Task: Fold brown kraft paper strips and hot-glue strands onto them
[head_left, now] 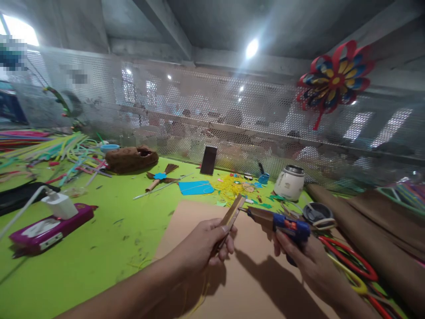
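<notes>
Near the middle, my left hand (210,241) is closed around a narrow folded brown strip (235,210), which tilts up and to the right. My right hand (300,252) grips a blue hot glue gun (292,227) by its handle. The gun's nozzle points left, close to the strip's edge; I cannot tell whether it touches. Both hands are above a tan sheet (186,219) lying on the green table. Beyond the strip is a pile of yellow shreds (234,186) with small coloured scraps.
A purple power strip (71,226) with a white charger (59,204) lies left. Behind are a blue sheet (195,188), a leaning phone (209,160) and a white jar (289,182). Red-handled scissors (352,257) and brown material (358,226) are at the right; a pinwheel (336,80) hangs above.
</notes>
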The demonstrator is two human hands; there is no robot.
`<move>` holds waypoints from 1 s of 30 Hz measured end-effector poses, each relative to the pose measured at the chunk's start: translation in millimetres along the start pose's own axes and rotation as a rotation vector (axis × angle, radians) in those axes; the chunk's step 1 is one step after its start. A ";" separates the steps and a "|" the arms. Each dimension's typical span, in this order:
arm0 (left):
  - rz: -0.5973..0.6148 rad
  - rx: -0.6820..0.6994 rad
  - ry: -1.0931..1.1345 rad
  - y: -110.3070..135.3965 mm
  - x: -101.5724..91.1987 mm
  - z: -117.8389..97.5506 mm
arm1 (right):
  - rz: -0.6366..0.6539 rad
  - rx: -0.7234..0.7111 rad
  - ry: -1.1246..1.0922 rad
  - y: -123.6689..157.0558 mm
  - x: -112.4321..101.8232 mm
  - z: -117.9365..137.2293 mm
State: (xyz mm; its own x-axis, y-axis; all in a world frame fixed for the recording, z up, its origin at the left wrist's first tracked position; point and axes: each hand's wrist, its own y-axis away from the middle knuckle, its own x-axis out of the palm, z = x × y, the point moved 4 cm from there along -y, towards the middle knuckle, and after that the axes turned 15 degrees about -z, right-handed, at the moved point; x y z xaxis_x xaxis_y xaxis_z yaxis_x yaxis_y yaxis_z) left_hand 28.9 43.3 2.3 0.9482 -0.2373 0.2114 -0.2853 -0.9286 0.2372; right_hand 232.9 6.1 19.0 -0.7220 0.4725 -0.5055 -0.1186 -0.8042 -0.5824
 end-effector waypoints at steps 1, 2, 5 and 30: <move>-0.001 -0.001 0.008 0.0 -0.1 -0.5 | 0.024 0.002 -0.005 1.5 1.3 1.0; -0.001 -0.001 0.015 -0.2 -0.3 -1.0 | 0.047 0.007 -0.008 2.8 2.7 1.3; 0.014 -0.007 0.012 -1.2 -0.9 -1.8 | 0.050 0.015 -0.014 3.1 3.7 -1.4; -0.014 0.009 -0.033 3.4 0.1 -3.6 | -0.028 -0.005 -0.045 -3.3 -2.4 -13.9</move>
State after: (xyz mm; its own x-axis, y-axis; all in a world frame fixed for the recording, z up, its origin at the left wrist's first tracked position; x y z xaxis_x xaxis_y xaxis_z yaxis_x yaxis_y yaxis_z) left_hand 27.5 41.2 6.5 0.9562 -0.2334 0.1766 -0.2708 -0.9344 0.2315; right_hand 244.5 12.7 13.2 -0.7482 0.4784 -0.4597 -0.1362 -0.7888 -0.5993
